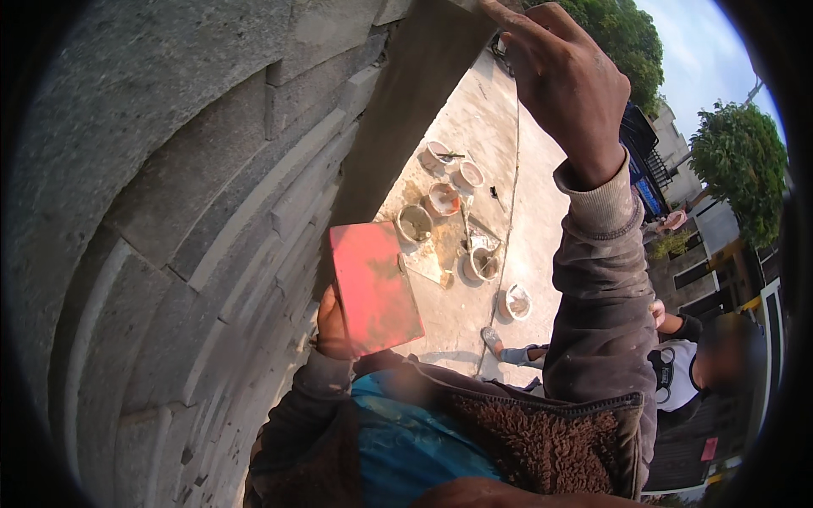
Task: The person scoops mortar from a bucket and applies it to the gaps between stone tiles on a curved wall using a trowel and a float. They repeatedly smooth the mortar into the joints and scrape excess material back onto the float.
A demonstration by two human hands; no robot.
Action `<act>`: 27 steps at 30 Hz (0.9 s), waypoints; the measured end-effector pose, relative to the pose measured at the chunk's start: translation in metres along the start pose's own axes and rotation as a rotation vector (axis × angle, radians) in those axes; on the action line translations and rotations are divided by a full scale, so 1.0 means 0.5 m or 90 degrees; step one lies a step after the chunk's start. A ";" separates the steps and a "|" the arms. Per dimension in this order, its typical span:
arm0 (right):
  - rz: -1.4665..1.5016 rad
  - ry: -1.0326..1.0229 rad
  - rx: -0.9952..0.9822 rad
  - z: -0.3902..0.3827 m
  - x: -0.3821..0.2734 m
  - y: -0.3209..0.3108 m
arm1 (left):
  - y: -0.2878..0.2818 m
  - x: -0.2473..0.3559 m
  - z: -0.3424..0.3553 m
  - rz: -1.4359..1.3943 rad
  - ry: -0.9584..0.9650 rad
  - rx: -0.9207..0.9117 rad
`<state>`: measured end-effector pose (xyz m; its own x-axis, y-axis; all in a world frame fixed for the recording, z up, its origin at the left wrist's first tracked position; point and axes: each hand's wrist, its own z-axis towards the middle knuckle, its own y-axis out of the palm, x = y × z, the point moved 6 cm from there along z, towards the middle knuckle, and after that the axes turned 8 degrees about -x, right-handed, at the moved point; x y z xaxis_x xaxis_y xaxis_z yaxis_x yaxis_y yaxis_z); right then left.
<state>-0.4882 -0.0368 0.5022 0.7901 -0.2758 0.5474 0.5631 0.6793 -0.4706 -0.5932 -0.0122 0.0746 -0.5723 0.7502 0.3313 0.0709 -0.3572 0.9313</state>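
My left hand [329, 326] is closed on a flat red rectangular board [377, 288] that looks like a plastering float. Grey smears mark its face, and the gripped side behind it is hidden. I have it low beside the stone-clad wall [212, 195]. My right hand [567, 80] is raised at the top. Its index finger stretches left to the upper edge of a dark, smooth wall face [406, 93], while the other fingers bend. I see nothing held in it, though the fingertips reach the picture's top edge.
On the pale pavement [542, 220] below stand several buckets, among them a grey-filled bucket [414, 223] and a white bucket [515, 302]. Another person [677, 372] is at the right, one shoe near the buckets. Trees [737, 169] and a gate lie beyond.
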 end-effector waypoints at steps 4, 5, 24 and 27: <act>0.020 -0.021 0.032 -0.007 0.003 0.013 | -0.002 -0.009 0.005 -0.039 -0.036 0.018; 0.033 -0.030 0.044 -0.007 0.002 0.015 | -0.004 -0.012 0.006 -0.044 -0.045 0.023; -0.123 -0.031 0.029 -0.003 -0.006 0.031 | -0.002 -0.009 0.000 -0.005 0.010 -0.056; -0.156 -0.030 0.032 -0.004 -0.009 0.036 | 0.000 -0.005 -0.006 0.036 0.027 -0.040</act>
<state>-0.4812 -0.0246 0.4897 0.6185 -0.4058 0.6729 0.7231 0.6290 -0.2853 -0.5941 -0.0155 0.0732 -0.6029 0.7040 0.3754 0.0537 -0.4336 0.8995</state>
